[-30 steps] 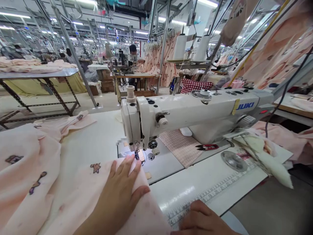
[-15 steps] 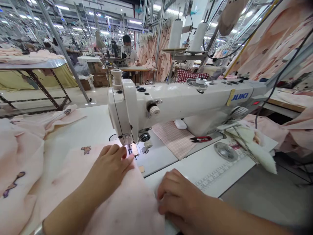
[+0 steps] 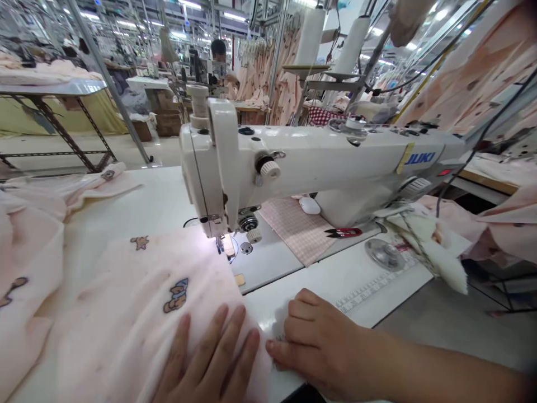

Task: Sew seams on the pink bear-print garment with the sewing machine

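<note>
Pale pink fabric (image 3: 126, 296) printed with small bears lies on the sewing table, its far right corner under the needle area (image 3: 220, 244) of a white JUKI sewing machine (image 3: 302, 162). My left hand (image 3: 210, 358) rests flat on the near part of this fabric with fingers spread. Beside the fabric's right edge, my right hand (image 3: 323, 336) is closed, its fingers curled and thumb tip by the edge. Anything inside its grasp is hidden. The machine's lamp lights the cloth near the needle.
Red-handled thread snips (image 3: 343, 232) lie on the machine bed next to a checked pink cloth (image 3: 293, 229). A round clear dish (image 3: 384, 254) and a printed ruler scale (image 3: 364, 294) are at the right. More pink fabric (image 3: 29, 246) is heaped at the left. A person (image 3: 218, 56) sits farther back.
My left hand has drawn back from the needle toward me and flattened on the fabric, uncovering a bear print. My right hand has curled more tightly. The view has shifted slightly.
</note>
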A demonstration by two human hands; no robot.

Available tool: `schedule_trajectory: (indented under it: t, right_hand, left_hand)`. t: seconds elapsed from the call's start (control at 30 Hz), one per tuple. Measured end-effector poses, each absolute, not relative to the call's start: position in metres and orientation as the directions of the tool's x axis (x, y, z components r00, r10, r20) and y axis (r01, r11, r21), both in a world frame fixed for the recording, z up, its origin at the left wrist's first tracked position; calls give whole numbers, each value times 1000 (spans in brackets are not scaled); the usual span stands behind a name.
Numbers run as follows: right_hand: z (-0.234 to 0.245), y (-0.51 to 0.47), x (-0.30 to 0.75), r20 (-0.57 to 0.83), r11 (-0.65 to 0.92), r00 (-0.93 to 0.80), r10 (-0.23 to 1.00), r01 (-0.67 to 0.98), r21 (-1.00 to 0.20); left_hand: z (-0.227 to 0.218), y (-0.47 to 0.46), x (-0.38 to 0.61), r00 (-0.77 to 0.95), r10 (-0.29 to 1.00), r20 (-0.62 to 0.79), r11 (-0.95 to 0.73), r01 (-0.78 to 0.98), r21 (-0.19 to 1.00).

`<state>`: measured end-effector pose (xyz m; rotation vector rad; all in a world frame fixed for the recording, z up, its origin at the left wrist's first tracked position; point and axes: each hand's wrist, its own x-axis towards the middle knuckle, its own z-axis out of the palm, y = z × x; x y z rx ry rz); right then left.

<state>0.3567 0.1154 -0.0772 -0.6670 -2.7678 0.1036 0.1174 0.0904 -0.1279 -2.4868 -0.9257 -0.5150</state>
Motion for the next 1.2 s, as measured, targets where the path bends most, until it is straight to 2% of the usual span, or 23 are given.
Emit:
schedule_trajectory:
  t: [0.17, 0.37, 0.5, 0.6, 0.77, 0.87, 1.0, 1.2]
  right_hand:
    - [-81, 123, 353, 266, 890, -850, 455, 431, -146]
    - [-83, 127, 355, 242, 906, -873, 424, 405, -124]
    - [-81, 136, 352, 254, 928, -893, 371, 368, -60]
    - [-83, 156, 345, 285, 942, -907, 310, 333, 35]
    - [-89, 199, 327, 382, 944, -896, 225, 297, 142]
    - [-91, 215, 319, 356, 925, -888, 290, 356, 134]
    - [-96, 225, 312, 284, 857, -843, 457, 503, 111]
    - [-101, 228, 309, 333, 835, -804, 493, 545, 78]
  left_hand:
    - [-108, 115, 107, 828, 369, 422, -749, 534, -391]
    - [-113, 117, 107, 825, 391, 408, -735, 546, -401]
    - [-111, 125, 101, 848, 346, 402, -757, 505, -413]
    - [-100, 141, 91, 855, 371, 362, -795, 494, -351]
    - [-84, 176, 72, 825, 522, 216, -823, 553, -126]
    - [-82, 200, 64, 843, 517, 148, -849, 527, -37]
    - [-81, 231, 56, 851, 493, 181, -862, 507, -34]
    - [-77, 265, 46, 849, 495, 186, -853, 515, -81]
